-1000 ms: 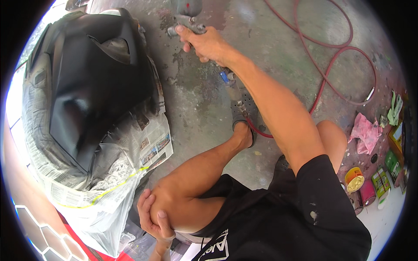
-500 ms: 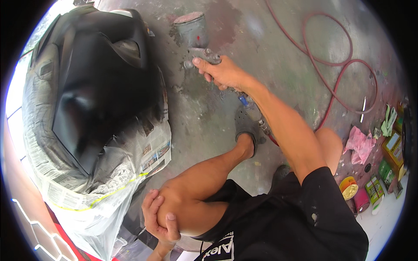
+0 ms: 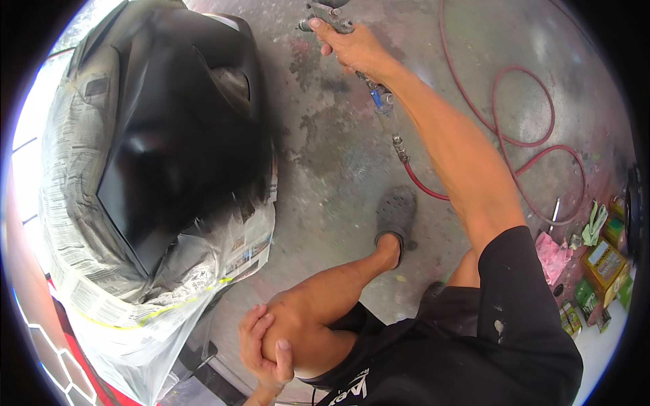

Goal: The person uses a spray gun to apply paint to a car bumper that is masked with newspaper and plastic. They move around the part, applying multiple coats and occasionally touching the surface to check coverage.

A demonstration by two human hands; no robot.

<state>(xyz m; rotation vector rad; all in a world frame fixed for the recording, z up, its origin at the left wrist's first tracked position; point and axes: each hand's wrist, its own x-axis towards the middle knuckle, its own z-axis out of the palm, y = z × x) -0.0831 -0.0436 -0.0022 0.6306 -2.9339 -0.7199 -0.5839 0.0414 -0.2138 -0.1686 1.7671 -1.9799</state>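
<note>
At 9 o'clock, printed newspaper (image 3: 68, 162) wraps the side of a glossy black panel (image 3: 179, 135), which bulges across 10 o'clock; below, toward 8 o'clock, a clear plastic sheet (image 3: 132, 358) hangs from the paper. At 7 o'clock the left hand (image 3: 265, 348), free of any object, lies loosely cupped over the bent knee (image 3: 294, 318), as it did a moment ago.

The main change is at 12 o'clock: the spray gun (image 3: 330, 19) now sits farther from the person, near the upper edge of the view, its cup mostly cut off where it showed clearly before. The nozzle faces 9 o'clock, well apart from the panel. The right hand (image 3: 355, 49) grasps the gun's handle; whether the trigger is pressed, I cannot tell, and no spray shows. In my judgement, this puts the gun level with the panel's far end rather than its near corner.

From below the handle, a blue-levered valve (image 3: 377, 99) leads to the red hose (image 3: 425, 192), which loops out at 2 o'clock. Beyond, between 3 and 4 o'clock, lie a pink cloth (image 3: 552, 260) and a yellow tin (image 3: 604, 264)
</note>
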